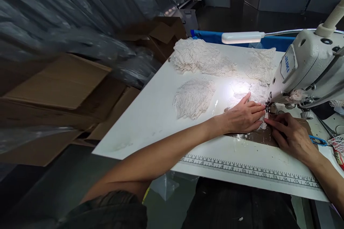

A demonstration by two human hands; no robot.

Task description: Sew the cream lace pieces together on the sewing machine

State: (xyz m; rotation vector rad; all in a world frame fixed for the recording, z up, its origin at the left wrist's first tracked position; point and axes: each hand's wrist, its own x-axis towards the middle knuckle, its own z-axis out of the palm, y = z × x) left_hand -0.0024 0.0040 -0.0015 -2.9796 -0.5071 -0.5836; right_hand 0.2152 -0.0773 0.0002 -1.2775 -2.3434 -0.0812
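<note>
From the head camera, the left hand (243,116) lies flat, fingers together, pressing a small lace piece (259,94) onto the table (150,114) right at the sewing machine (306,68) needle. The right hand (291,136) presses flat just beside it, gripping nothing. This looks like mid-seam feeding; steady, even guiding seems needed. Lace stacks (193,98) wait nearby.

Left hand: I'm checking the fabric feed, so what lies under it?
The left hand lies flat on a small lace piece by the needle of the sewing machine, over a brown patch on the white table. The lace beneath the palm is hidden.
</note>
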